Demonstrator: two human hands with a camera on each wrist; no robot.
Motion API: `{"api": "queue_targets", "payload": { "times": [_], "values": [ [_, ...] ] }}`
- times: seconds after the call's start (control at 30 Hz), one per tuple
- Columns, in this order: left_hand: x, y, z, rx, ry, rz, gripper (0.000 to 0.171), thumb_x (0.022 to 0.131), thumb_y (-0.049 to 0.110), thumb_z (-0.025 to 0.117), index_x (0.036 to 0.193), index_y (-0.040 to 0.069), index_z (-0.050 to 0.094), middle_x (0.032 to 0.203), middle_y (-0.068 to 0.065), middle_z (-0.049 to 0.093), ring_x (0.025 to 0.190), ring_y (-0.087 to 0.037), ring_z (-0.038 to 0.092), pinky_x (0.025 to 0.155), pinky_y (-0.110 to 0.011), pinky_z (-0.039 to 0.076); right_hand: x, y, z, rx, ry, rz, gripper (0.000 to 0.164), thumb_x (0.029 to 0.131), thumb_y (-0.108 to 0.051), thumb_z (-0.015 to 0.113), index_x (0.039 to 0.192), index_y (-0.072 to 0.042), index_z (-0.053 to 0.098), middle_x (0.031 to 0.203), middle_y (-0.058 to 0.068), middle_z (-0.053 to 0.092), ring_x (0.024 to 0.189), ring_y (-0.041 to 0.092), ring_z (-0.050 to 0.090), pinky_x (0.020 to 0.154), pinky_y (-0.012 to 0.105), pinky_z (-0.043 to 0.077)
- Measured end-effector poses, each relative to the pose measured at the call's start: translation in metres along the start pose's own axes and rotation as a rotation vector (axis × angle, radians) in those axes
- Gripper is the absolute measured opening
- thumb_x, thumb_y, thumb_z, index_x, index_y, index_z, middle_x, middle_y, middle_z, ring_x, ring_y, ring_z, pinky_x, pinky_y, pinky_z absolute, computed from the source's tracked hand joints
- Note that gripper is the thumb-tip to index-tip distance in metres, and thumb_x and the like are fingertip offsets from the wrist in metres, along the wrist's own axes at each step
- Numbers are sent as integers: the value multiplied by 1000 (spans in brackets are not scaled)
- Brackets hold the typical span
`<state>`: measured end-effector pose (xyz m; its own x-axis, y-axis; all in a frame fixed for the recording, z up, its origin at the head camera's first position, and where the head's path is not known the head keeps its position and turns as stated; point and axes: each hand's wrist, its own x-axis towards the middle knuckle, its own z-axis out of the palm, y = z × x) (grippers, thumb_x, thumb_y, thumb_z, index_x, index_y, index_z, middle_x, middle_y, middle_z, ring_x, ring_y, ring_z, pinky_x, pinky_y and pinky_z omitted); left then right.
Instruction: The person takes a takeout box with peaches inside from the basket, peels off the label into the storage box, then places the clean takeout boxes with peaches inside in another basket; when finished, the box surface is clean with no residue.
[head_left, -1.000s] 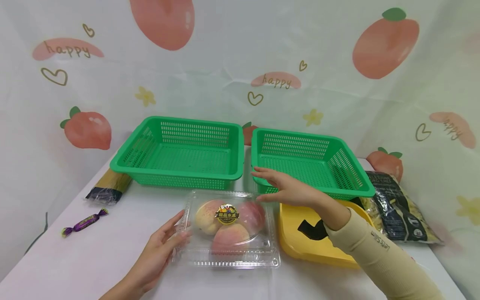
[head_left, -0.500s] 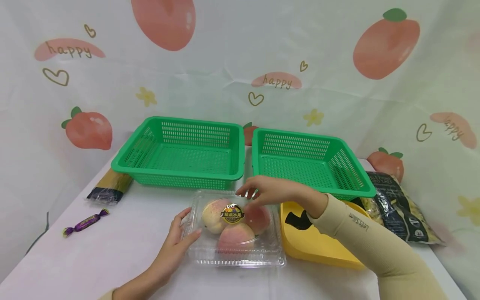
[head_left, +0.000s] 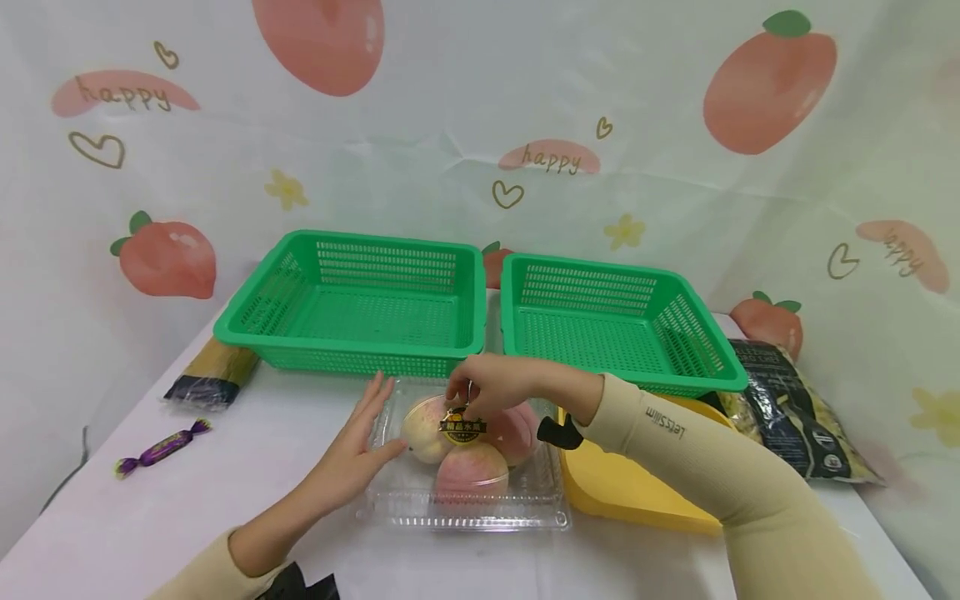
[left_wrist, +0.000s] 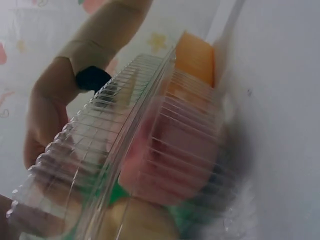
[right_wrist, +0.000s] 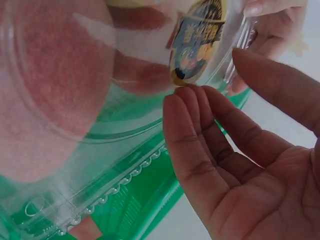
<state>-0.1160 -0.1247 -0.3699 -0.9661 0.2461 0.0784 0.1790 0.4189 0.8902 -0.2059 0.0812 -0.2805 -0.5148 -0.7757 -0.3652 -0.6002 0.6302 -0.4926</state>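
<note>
A clear plastic clamshell box (head_left: 517, 522) with several peaches (head_left: 471, 477) inside lies in front of me on the white table. Its lid carries a black and gold label (head_left: 462, 427). Along the box's left side rests my left hand (head_left: 351, 460), fingers stretched forward and thumb over the lid's edge. My right hand (head_left: 498, 385) reaches across the lid from the right. In the right wrist view, its bent fingertips (right_wrist: 175, 107) are right at the label's edge, with the thumb held apart and nothing gripped.
Two green baskets, left (head_left: 352, 343) and right (head_left: 615, 377), stand behind the box. A yellow tray (head_left: 637, 500) sits to its right, under my right sleeve. Noodles (head_left: 213, 371) and a purple wrapped candy (head_left: 163, 448) lie left; a dark pasta bag (head_left: 798, 421) lies far right.
My right hand has come left and down from near the right basket to the label. My left hand has slid forward along the box, fingers straightening. The box has shifted slightly right.
</note>
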Motion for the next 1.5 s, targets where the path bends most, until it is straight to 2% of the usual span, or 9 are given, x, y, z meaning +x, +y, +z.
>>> {"api": "queue_targets", "payload": {
  "times": [0.17, 0.33, 0.53, 0.7, 1.0, 1.2, 1.33, 1.5],
  "values": [
    [12, -3, 4, -11, -4, 2, 74, 90, 15, 59, 148, 2, 15, 157, -15, -4, 142, -43, -3, 107, -67, 7, 10, 2, 1, 22, -1, 8, 15, 84, 0, 65, 98, 0, 66, 90, 7, 66, 77, 7, 57, 69, 15, 49],
    [14, -7, 6, -48, 12, -16, 74, 90, 18, 59, 150, 8, 16, 157, -15, -2, 141, -45, -2, 105, -70, 8, 15, 5, 3, 35, 4, 9, 4, 85, -2, 65, 87, 1, 66, 80, 7, 65, 68, 5, 54, 62, 15, 48],
    [14, -9, 7, -55, 6, -2, 75, 90, 19, 60, 150, 10, 15, 157, -16, 1, 141, -46, 0, 104, -70, 8, 17, 10, 6, 30, 19, -11, 9, 85, -6, 65, 77, -2, 65, 70, 1, 61, 62, 3, 50, 58, 14, 44],
    [15, -10, 7, -51, 1, 22, 73, 90, 17, 60, 149, 8, 18, 156, -19, 3, 140, -47, 1, 104, -71, 8, 16, 17, 6, 46, 14, -44, 11, 87, -7, 63, 77, -4, 63, 71, -1, 61, 64, 2, 51, 61, 14, 45],
    [16, -10, 8, -50, -4, 28, 72, 90, 16, 60, 149, 7, 19, 155, -19, 4, 140, -47, 2, 104, -70, 8, 12, 28, 4, 176, -14, -102, 11, 90, -5, 59, 79, -3, 59, 76, 2, 61, 70, 6, 55, 67, 17, 48],
    [18, -10, 9, -41, 6, 35, 73, 89, 14, 61, 148, 6, 20, 155, -20, 5, 140, -48, 4, 104, -71, 9, 10, 30, 4, 242, -16, -74, 3, 88, -1, 60, 86, 1, 60, 82, 6, 64, 73, 5, 59, 71, 21, 52],
    [18, -11, 10, -39, 12, 35, 72, 89, 13, 61, 148, 6, 21, 155, -20, 6, 140, -48, 5, 104, -71, 9, 9, 31, 4, 223, -8, -45, 5, 84, -1, 65, 88, 1, 63, 79, 4, 65, 69, 4, 57, 66, 18, 51],
    [19, -13, 10, -38, 10, 39, 72, 88, 13, 61, 148, 7, 21, 155, -20, 6, 140, -48, 6, 103, -71, 9, 7, 33, 5, 175, -6, -64, 6, 84, -4, 66, 81, 0, 65, 74, 3, 64, 65, 4, 56, 62, 15, 48]
  ]
}}
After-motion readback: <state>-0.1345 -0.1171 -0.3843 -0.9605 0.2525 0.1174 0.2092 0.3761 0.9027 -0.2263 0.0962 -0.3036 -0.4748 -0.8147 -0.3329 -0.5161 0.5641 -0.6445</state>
